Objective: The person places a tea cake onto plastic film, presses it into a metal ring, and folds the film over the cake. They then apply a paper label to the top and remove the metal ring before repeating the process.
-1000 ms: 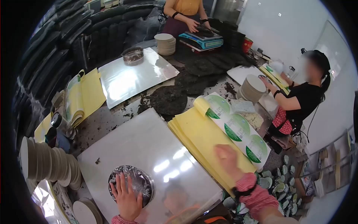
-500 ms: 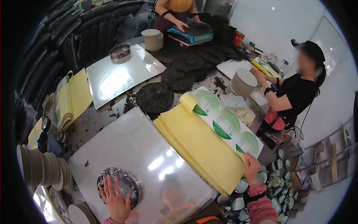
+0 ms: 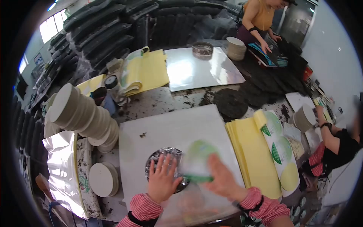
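My left hand point(image 3: 162, 181) lies with fingers spread on a round dark disc point(image 3: 151, 159) wrapped in shiny clear film, on the pale smooth board point(image 3: 177, 125). Just right of it, my right hand point(image 3: 223, 176), blurred by motion, holds a round green and white label point(image 3: 200, 157) by its right edge. The label hangs above the board, close to the disc's right side. To the right, a label sheet point(image 3: 278, 151) lies on a yellow paper stack point(image 3: 257, 159); its lowest circle is bare yellow.
Tall stacks of round pale discs point(image 3: 79, 113) stand at the left, beside a shorter stack point(image 3: 103, 179). Dark flat cakes point(image 3: 230, 103) lie behind the board. A second shiny board point(image 3: 200, 72) is farther back. Two co-workers point(image 3: 253, 19) point(image 3: 336, 147) stand behind and at right.
The view has turned left. My right hand has pulled a label off the sheet and carried it left, beside the disc. My left hand stays on the disc.
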Motion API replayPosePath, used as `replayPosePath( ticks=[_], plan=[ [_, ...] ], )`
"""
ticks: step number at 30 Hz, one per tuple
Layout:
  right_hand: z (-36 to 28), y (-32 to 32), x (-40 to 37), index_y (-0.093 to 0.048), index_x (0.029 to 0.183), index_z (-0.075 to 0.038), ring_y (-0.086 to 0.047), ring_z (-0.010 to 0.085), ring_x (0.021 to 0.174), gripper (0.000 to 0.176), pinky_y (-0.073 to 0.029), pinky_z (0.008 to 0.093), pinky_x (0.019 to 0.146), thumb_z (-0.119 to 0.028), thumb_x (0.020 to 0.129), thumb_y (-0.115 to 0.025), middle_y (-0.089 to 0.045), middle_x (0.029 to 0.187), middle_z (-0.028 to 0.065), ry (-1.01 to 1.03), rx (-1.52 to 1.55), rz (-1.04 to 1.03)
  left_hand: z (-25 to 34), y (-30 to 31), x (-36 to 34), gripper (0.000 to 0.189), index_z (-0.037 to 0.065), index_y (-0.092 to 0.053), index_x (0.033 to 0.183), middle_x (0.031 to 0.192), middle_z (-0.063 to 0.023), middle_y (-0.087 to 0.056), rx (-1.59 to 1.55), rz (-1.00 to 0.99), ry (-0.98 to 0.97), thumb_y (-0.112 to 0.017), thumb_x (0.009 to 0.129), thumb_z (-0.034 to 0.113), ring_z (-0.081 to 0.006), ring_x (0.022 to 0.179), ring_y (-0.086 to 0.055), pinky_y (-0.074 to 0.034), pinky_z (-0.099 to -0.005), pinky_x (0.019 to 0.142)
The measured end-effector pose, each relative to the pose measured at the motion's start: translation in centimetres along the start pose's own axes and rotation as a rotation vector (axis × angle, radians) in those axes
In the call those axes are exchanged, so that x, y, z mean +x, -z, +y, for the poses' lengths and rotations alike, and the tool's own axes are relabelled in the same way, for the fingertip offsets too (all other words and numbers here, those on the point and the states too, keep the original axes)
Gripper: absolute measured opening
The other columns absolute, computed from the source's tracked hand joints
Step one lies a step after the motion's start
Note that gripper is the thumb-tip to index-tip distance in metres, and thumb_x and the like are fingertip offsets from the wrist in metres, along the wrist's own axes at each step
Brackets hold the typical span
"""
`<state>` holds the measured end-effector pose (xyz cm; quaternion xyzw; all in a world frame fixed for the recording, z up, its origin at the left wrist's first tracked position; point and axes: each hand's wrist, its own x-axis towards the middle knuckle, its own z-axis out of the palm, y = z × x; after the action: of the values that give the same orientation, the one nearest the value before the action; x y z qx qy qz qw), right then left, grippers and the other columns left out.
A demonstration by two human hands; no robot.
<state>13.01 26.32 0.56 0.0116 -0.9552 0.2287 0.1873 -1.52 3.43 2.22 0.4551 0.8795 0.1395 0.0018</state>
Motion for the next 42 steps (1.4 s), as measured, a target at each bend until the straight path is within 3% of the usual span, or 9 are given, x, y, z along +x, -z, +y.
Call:
replayPosePath(
  ticks=[13, 17, 20, 22, 25, 28, 29, 37, 42],
  plan=[
    [-5.7, -5.3, 9.4, -0.028, 0.150, 0.007, -0.030, 0.0403, 0.145, 0.085, -0.018, 0.0525, 0.119, -0.054, 0.096, -0.051, -0.034, 0.153, 0.0274, 0.004, 0.664, -0.242, -1.5, -1.4, -1.4, 0.063, 0.010, -0.041, 0.148, 0.151, -0.0121, -0.042, -0.713, -0.113, -0.012, -0.065, 0.092, 0.025, -0.0324, 0.139, -0.040, -0.030, -0.0440, 0.116],
    [-6.5, -6.6, 9.5, -0.024, 0.155, -0.002, -0.018, 0.0385, 0.150, 0.076, -0.014, 0.0568, 0.119, -0.044, 0.097, -0.052, -0.022, 0.160, 0.0229, 0.112, 0.502, -0.198, -3.2, -0.5, -2.9, 0.054, -0.001, -0.043, 0.140, 0.129, -0.0149, -0.056, -1.063, 0.227, 0.104, -0.062, 0.091, 0.012, -0.0271, 0.122, -0.054, -0.041, -0.0400, 0.105],
    [-8.1, -6.6, 9.4, -0.033, 0.154, -0.021, -0.020, 0.0392, 0.149, 0.069, -0.014, 0.0675, 0.114, -0.046, 0.094, -0.057, -0.023, 0.160, 0.0212, 0.279, -0.068, -0.381, -5.5, -0.3, -5.0, 0.049, -0.001, -0.047, 0.139, 0.114, -0.0140, -0.065, -0.970, 0.596, 0.558, -0.059, 0.093, 0.009, -0.0214, 0.100, -0.064, -0.050, -0.0344, 0.087],
    [-8.2, -6.6, 9.5, -0.033, 0.154, -0.022, -0.019, 0.0409, 0.149, 0.071, -0.013, 0.0686, 0.114, -0.048, 0.093, -0.057, -0.022, 0.160, 0.0213, 0.261, -0.024, -0.398, -5.6, 1.1, -4.3, 0.045, -0.001, -0.051, 0.137, 0.085, -0.0126, -0.068, -0.828, -0.029, 0.733, -0.056, 0.093, 0.004, -0.0169, 0.070, -0.065, -0.051, -0.0298, 0.065],
    [-7.7, -7.0, 9.6, -0.032, 0.155, -0.022, -0.017, 0.0435, 0.149, 0.076, -0.010, 0.0706, 0.113, -0.052, 0.089, -0.059, -0.022, 0.160, 0.0225, 0.280, -0.002, -0.406, -4.6, 1.0, -3.7, 0.043, -0.001, -0.055, 0.134, 0.062, -0.0105, -0.060, -0.628, 0.243, 0.458, -0.057, 0.092, 0.005, -0.0198, 0.048, -0.058, -0.046, -0.0318, 0.048],
    [-7.8, -5.9, 9.8, -0.034, 0.154, -0.021, -0.017, 0.0429, 0.149, 0.075, -0.014, 0.0686, 0.113, -0.050, 0.090, -0.060, -0.022, 0.159, 0.0244, 0.169, -0.114, -0.691, 0.9, 3.9, -2.7, 0.056, 0.002, -0.053, 0.138, 0.061, -0.0079, -0.056, -0.320, 0.334, 0.027, -0.062, 0.084, 0.006, -0.0216, 0.048, -0.058, -0.046, -0.0349, 0.046],
    [-6.6, -6.4, 9.0, -0.037, 0.152, -0.017, -0.021, 0.0429, 0.148, 0.072, -0.018, 0.0649, 0.114, -0.041, 0.089, -0.063, -0.026, 0.157, 0.0256, 0.316, -0.006, -0.316, 2.8, 4.3, -2.3, 0.061, 0.000, -0.052, 0.139, 0.061, -0.0040, -0.055, -0.283, 0.300, -0.056, -0.062, 0.079, 0.006, -0.0186, 0.049, -0.058, -0.046, -0.0346, 0.046],
    [-7.0, -10.0, 8.1, -0.036, 0.146, 0.004, -0.040, 0.0377, 0.137, 0.062, -0.034, 0.0443, 0.112, -0.014, 0.093, -0.062, -0.041, 0.148, 0.0233, 0.160, 0.470, -0.053, 9.1, 5.1, -7.1, 0.059, -0.004, -0.049, 0.139, 0.063, -0.0026, -0.054, -0.190, 0.317, 0.190, -0.065, 0.082, 0.006, -0.0170, 0.048, -0.056, -0.045, -0.0327, 0.045],
    [-13.0, -13.7, 3.0, -0.059, 0.131, -0.002, -0.055, 0.0240, 0.126, 0.041, -0.044, 0.0348, 0.103, -0.014, 0.092, -0.063, -0.062, 0.130, 0.0135, 0.449, 1.327, -0.857, 9.6, 5.2, -11.7, 0.055, -0.003, -0.049, 0.138, 0.068, -0.0082, -0.059, -0.117, 0.347, 0.487, -0.063, 0.085, 0.004, -0.0218, 0.049, -0.058, -0.047, -0.0338, 0.047]
  ],
)
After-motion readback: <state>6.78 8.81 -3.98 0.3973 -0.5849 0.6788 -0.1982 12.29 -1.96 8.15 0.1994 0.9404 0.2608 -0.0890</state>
